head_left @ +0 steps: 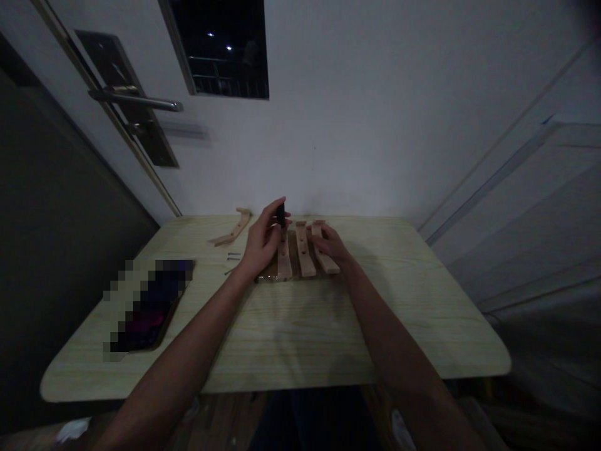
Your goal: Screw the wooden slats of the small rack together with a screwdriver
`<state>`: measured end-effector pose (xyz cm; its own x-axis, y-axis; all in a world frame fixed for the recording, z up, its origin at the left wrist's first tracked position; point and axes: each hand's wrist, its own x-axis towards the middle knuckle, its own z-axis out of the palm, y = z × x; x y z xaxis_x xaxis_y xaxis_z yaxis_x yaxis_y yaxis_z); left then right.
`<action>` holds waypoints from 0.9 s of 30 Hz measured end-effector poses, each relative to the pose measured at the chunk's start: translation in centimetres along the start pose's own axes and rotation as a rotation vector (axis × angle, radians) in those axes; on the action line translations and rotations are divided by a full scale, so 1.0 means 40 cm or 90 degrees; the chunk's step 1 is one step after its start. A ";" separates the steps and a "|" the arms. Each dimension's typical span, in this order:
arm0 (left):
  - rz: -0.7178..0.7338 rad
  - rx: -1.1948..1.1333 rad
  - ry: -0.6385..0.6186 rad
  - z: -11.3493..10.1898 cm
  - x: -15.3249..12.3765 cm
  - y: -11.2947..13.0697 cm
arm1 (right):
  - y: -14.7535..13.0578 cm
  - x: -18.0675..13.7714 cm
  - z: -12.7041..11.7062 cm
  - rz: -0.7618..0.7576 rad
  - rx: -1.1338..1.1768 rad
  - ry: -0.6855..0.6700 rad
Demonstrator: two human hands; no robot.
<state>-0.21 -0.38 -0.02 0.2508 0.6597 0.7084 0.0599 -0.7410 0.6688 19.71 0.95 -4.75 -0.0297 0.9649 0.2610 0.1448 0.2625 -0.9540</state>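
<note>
My left hand point(263, 241) is closed around an upright black handle point(280, 214), like that of a screwdriver, over the leftmost wooden hook point(284, 264). The handle's lower end is hidden by my fingers. This hook, a middle wooden hook point(305, 258) and a right wooden hook point(327, 262) lie side by side on a brown board point(294, 254). Dark holes show in the pale wood. My right hand point(332, 243) grips the right hook, its fingertips reaching towards the middle one. Another wooden hook point(233, 233) lies loose at the back left.
Several screws point(233, 256) lie just left of my left hand. A phone point(154, 307), partly pixelated, rests on the left of the pale wooden table point(291, 338). Behind the table stands a white door point(352, 125) with a metal handle point(141, 100).
</note>
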 end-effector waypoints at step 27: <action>-0.021 0.007 0.017 0.005 -0.005 -0.004 | -0.001 0.002 -0.002 0.001 -0.009 -0.013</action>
<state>-0.06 -0.42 -0.30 0.2220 0.6871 0.6918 0.0788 -0.7198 0.6897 19.78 1.03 -4.66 -0.0495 0.9653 0.2565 0.1584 0.2611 -0.9522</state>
